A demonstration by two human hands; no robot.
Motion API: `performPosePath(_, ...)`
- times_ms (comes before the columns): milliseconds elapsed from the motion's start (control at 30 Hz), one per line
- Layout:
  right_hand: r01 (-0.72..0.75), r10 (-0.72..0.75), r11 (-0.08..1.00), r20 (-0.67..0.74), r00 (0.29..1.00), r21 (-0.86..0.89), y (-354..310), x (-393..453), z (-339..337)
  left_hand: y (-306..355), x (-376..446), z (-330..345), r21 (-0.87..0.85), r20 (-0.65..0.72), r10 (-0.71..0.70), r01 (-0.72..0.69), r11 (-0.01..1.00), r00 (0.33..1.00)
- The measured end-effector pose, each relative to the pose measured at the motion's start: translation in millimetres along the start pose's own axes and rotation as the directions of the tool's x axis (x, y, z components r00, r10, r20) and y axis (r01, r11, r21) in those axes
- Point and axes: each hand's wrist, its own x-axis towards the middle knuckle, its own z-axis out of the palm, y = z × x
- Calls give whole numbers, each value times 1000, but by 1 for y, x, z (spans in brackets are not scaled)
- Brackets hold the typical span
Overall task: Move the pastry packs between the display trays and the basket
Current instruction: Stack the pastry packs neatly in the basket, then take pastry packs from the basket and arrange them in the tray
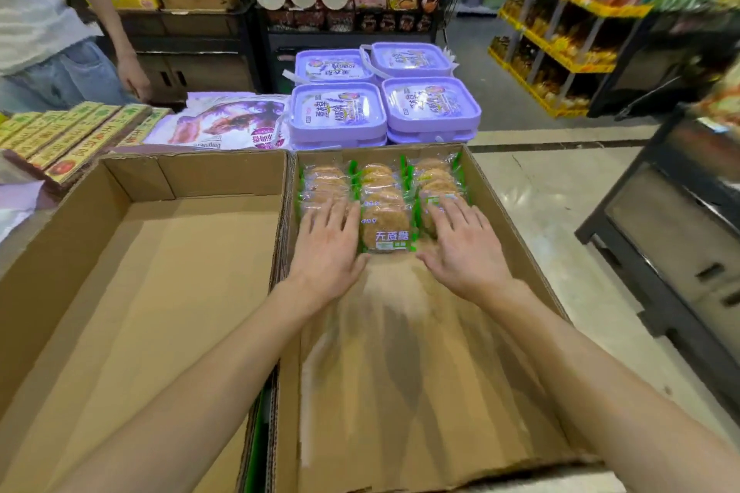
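Head view: my left hand [328, 248] and right hand [460, 248] lay flat on pastry packs [386, 220] filling only the right tray's [504, 220] far edge; left tray [120, 292] unfilled.

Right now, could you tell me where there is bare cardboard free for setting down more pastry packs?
The left tray shows only bare floor between its walls. In the right tray, the near floor behind both wrists is bare. Its far end is crowded: three rows of pastry packs, with the left hand and right hand resting on the outer rows.

Front pastry pack [386, 228] – white "无蔗糖" on purple band; other labels unreadable.
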Motion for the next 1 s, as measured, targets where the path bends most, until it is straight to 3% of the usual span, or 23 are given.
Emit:
performPosePath(133, -280, 282, 959, -43, 958, 45, 0, -89, -48, 48, -33, -23, -140, 22, 245, -240, 961, 969)
performPosePath(233, -492, 493, 870, -44, 869, 32, -5, -182, -78, 99, -71, -35, -196, -30, 465, -461, 865, 885)
performPosePath(467, -842, 844, 536, -76, 531, 67, -27, -456, -124, 245, -203, -54, -416, -204, 771, -767, 489, 603)
performPosePath(567, -920, 926, 375, -78, 369, 110, -36, -565, -132, 306, -280, -47, -473, -250, 822, -805, 358, 512)
performPosePath(733, -962, 984, 180, -36, 176, 204, -45, -723, -132, 407, -402, -22, -501, -131, 899, -810, 304, 418)
performPosePath(867, -960, 994, 91, 38, 104, 263, -44, -823, -130, 470, -479, 2, -512, -89, 923, -812, 281, 375)
performPosePath(1000, -958, 985, 105, 102, 136, 267, -20, -868, -123, 509, -516, 11, -499, -17, 922, -802, 327, 386)
